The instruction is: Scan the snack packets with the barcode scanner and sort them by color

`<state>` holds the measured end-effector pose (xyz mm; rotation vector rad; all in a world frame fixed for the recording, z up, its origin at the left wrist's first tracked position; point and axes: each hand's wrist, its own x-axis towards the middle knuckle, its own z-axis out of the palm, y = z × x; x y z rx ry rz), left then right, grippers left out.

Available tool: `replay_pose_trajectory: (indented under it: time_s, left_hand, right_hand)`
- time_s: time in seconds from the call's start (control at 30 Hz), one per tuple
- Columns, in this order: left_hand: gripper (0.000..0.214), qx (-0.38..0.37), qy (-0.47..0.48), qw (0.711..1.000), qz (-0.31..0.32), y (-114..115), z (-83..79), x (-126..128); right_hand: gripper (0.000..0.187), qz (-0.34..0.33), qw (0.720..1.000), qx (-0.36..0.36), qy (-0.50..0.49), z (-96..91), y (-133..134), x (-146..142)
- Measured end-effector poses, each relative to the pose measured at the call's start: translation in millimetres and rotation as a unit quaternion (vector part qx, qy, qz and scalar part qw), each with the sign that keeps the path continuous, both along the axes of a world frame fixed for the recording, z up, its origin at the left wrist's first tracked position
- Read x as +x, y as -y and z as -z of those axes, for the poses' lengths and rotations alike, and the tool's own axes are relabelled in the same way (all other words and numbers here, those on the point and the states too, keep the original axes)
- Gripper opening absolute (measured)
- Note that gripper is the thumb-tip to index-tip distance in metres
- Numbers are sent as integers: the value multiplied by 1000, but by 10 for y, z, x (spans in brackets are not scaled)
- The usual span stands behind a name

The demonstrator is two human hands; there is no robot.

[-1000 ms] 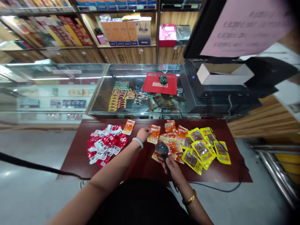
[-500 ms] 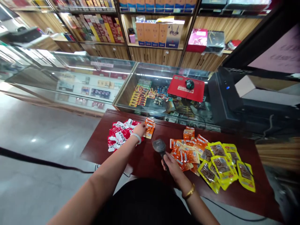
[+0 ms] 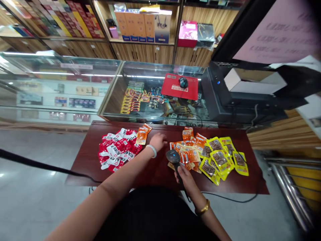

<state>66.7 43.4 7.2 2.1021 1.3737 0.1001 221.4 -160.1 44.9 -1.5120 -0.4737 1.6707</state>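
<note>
Surface: dark red-brown wooden table [image 3: 82, 167], in front of a glass display counter [image 3: 75, 87] and wooden shop shelves [image 3: 140, 50].

Item: black handheld barcode scanner [image 3: 173, 157], right hand [image 3: 187, 179] closed around its handle. Long axis runs away from the person; the head is at the far end, at the near edge of the orange foil snack packets [image 3: 190, 152].

Left hand [image 3: 158, 141]: fingers loosely open, holding nothing, just left of those packets.

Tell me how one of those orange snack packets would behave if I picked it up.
Probably floppy: the orange packets are thin flat pouches, draped over each other. Likely light, being so flat. Their glossy film may slide on the smooth table, so a push could shift neighbours too.
</note>
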Motion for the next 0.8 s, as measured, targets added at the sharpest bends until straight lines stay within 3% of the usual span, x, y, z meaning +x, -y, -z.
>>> replay_pose_trajectory:
  time_s: [0.13,0.3,0.4,0.5,0.67,0.8]
  left_hand:
    - [34,-35,-27,998,34,165,129,520]
    - [27,-37,-87,995,38,224,174,678]
    - [27,-80,-59,995,1,236,178,605]
    - [23,-181,22,979,-92,257,211,443]
    - [23,-274,225,891,-283,371,267,36]
    - [26,-282,334,838,-326,564,259,-324]
  right_hand:
    - [61,27,1000,-12,5,-17,94,92]
    - [57,55,998,-8,10,-5,188,176]
    - [55,61,998,-10,4,2,208,197]
    - [54,53,998,-12,7,-8,187,189]
    - [51,24,1000,-1,9,-47,59,116]
    - [45,-24,999,31,10,-112,-158,-23]
